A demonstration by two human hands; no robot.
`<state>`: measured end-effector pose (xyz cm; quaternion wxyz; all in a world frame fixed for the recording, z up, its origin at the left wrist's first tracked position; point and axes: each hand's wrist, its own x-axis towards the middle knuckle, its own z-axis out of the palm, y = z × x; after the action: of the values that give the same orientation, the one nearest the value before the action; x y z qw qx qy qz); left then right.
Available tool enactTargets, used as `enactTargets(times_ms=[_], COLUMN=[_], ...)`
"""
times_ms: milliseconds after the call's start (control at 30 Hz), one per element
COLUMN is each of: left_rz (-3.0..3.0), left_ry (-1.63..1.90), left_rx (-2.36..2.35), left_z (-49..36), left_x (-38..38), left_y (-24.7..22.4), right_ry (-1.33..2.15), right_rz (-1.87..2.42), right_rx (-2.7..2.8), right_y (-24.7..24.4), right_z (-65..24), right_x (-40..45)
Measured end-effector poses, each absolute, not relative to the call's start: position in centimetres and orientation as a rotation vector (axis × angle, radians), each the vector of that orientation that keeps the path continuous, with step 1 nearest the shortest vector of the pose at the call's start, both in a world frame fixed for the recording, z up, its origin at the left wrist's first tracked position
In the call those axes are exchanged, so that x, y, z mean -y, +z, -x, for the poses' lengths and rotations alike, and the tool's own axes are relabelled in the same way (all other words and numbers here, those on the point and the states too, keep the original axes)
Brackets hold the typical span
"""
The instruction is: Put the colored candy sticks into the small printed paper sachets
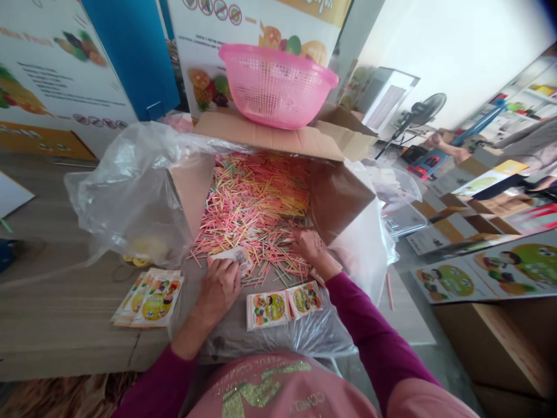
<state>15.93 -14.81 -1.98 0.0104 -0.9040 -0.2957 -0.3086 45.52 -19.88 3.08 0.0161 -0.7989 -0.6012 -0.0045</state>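
A large heap of thin, short sticks (pixel 256 197) in pink, yellow, orange and pale green spills from a cardboard box lying open toward me. My left hand (pixel 220 287) has its fingers closed on a small printed packet (pixel 235 255) at the heap's front edge. At the heap's right front, my right hand (pixel 310 245) reaches in with curled fingers among the sticks; its fingertips are partly hidden. Two flat packets (pixel 270 309) with fruit pictures lie side by side in front of me. A small stack of similar packets (pixel 152 299) rests left of my left hand.
Clear plastic sheeting (pixel 130 180) drapes around the cardboard box (pixel 343 200). On the box's top flap sits a pink basket (pixel 278 87). Printed cartons (pixel 487 273) stand at right, near a fan (pixel 429 110). Another person's arm (pixel 448 145) shows at the far right.
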Motion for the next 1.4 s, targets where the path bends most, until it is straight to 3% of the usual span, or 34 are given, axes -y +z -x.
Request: enactTargets(times_ms=[333,400,567,633,867,1133,1267,1400], left_rz=[2.852,2.876,2.882,2.836,2.886,3.077,3.028,2.926], left_ry=[-1.0,-1.024,-1.022,-0.993,-0.72,-1.038,-1.163,-0.858], left_rx=[0.89,0.909,0.964,0.989,1.027,1.315,1.315,1.144], left_z=[-15.3,-15.1,-14.9,-14.8,-14.8,-14.1,-14.0,-15.1], left_x=[14.4,14.1,13.6,13.6,14.5,11.6,11.6,14.0], left_y=[-2.9,-3.0,-2.6,-2.4,-1.9,-1.8,-1.9,-1.8], right_ry=[0.372,0.395,0.114,0.006,0.482,1.066,1.071,0.771], right_rz=[1.626,1.65,2.366,2.469,1.686,1.297,1.258,1.64], right_rx=[1.136,1.1,1.599,1.708,1.122,0.673,0.628,1.041], right_y=[0.7,0.5,2.4,3.0,1.4,0.6,0.6,0.6], right_z=[-46.2,-45.6,-43.9,-43.9,-45.7,-44.3,-43.6,-43.2], right_x=[18.1,17.8,18.7,19.1,19.2,19.3,19.4,19.7])
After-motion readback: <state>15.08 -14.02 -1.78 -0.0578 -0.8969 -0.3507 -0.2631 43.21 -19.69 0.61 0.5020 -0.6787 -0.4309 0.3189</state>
